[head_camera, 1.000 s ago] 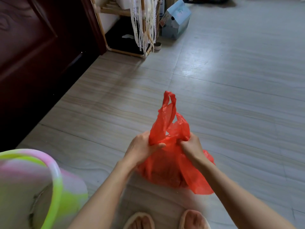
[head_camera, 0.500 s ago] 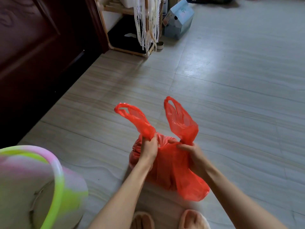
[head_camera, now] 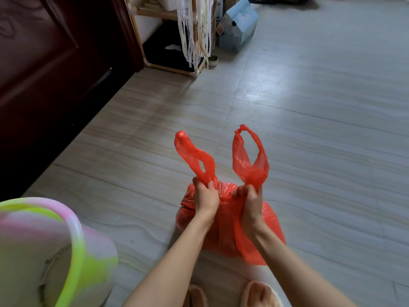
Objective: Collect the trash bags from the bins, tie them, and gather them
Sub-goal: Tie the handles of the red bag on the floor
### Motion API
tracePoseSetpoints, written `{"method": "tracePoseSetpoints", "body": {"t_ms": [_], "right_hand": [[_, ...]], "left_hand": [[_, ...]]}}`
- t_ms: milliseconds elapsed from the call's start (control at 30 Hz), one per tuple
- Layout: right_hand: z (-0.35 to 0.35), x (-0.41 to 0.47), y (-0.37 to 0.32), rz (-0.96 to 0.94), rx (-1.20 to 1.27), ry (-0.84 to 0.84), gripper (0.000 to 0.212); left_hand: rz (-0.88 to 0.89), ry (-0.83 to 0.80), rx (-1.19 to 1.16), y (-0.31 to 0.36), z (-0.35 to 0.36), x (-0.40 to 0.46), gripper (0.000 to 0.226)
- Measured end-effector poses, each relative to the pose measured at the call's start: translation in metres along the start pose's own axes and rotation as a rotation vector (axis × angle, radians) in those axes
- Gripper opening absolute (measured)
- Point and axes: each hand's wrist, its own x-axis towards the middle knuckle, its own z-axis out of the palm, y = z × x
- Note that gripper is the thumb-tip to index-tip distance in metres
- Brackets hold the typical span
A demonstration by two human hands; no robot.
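Note:
A red plastic trash bag (head_camera: 223, 231) sits on the tiled floor just in front of my feet. Its two handle loops stand upright and apart above its bunched top. My left hand (head_camera: 204, 198) is closed around the base of the left loop (head_camera: 194, 156). My right hand (head_camera: 250, 202) is closed around the base of the right loop (head_camera: 250, 160). Both fists rest on the top of the bag, a little apart. A pink and green bin (head_camera: 51, 253) stands at the lower left, blurred, and its inside is not readable.
A dark wooden door (head_camera: 44, 69) fills the left side. A wooden rack (head_camera: 168, 36) with hanging lace strips stands at the back, a pale blue carton (head_camera: 239, 27) and a small tin (head_camera: 213, 60) beside it. My slippers (head_camera: 256, 293) show at the bottom edge.
The two handles, bunched together a second ago, have been pulled apart. Each hand has shifted to the base of its own loop, and both loops now stand upright.

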Motion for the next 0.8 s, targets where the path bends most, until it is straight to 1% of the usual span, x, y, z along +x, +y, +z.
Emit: {"method": "tracePoseSetpoints", "body": {"t_ms": [33, 100, 133, 167, 200, 233, 267, 300, 333, 367, 400, 467, 500, 600, 667, 700, 767, 800], "right_hand": [[-0.003, -0.002, 0.002, -0.092, -0.125, -0.057, 0.019], [-0.004, -0.009, 0.005, -0.277, -0.335, -0.190, 0.033], [-0.004, -0.011, 0.006, -0.338, -0.394, -0.232, 0.038], [-0.005, -0.012, 0.006, -0.375, -0.422, -0.231, 0.040], [-0.006, -0.012, 0.006, -0.387, -0.422, -0.193, 0.038], [-0.008, -0.009, 0.005, -0.371, -0.398, -0.126, 0.032], [-0.010, -0.006, 0.003, -0.324, -0.350, -0.062, 0.024], [-0.011, -0.002, 0.001, -0.249, -0.297, -0.013, 0.024], [-0.014, 0.001, -0.002, -0.172, -0.250, 0.011, 0.029], [-0.017, 0.004, -0.004, -0.114, -0.204, 0.016, 0.031], [-0.019, 0.006, -0.006, -0.074, -0.145, 0.004, 0.033], [-0.021, 0.008, -0.009, -0.050, -0.099, -0.040, 0.035], [-0.020, 0.006, -0.011, -0.067, -0.124, -0.059, 0.035], [-0.011, -0.003, -0.013, -0.156, -0.159, -0.054, 0.034], [-0.005, -0.010, -0.014, -0.234, -0.164, -0.056, 0.024], [-0.002, -0.014, -0.013, -0.276, -0.174, -0.081, 0.023], [0.001, -0.017, -0.009, -0.350, -0.220, -0.134, 0.029], [0.002, -0.017, -0.008, -0.379, -0.262, -0.141, 0.030]], "left_hand": [[-0.039, -0.038, 0.032, 0.003, -0.001, 0.000, 0.024], [-0.065, -0.079, 0.176, 0.007, 0.001, 0.004, 0.033], [-0.075, -0.139, 0.173, 0.008, 0.003, 0.005, 0.039], [-0.077, -0.246, 0.095, 0.009, 0.003, 0.004, 0.047], [-0.102, -0.338, -0.020, 0.009, 0.003, 0.005, 0.050], [-0.151, -0.400, -0.101, 0.010, 0.001, 0.002, 0.043], [-0.198, -0.422, -0.129, 0.009, -0.003, 0.002, 0.032], [-0.226, -0.415, -0.116, 0.006, -0.006, 0.006, 0.026], [-0.221, -0.429, -0.110, 0.001, -0.009, 0.011, 0.026], [-0.168, -0.422, -0.065, -0.002, -0.012, 0.014, 0.026], [-0.076, -0.374, 0.015, -0.005, -0.011, 0.018, 0.023], [0.072, -0.271, 0.081, -0.012, -0.011, 0.019, 0.022], [0.090, -0.234, 0.070, -0.012, -0.012, 0.016, 0.019], [0.023, -0.048, 0.084, -0.015, -0.007, 0.014, 0.010], [-0.049, 0.049, 0.048, -0.018, -0.003, 0.016, 0.009], [-0.063, 0.065, 0.034, -0.017, -0.002, 0.015, 0.014], [-0.057, 0.069, 0.046, -0.016, 0.000, 0.013, 0.025], [-0.037, 0.048, 0.070, -0.016, 0.000, 0.012, 0.026]]}}
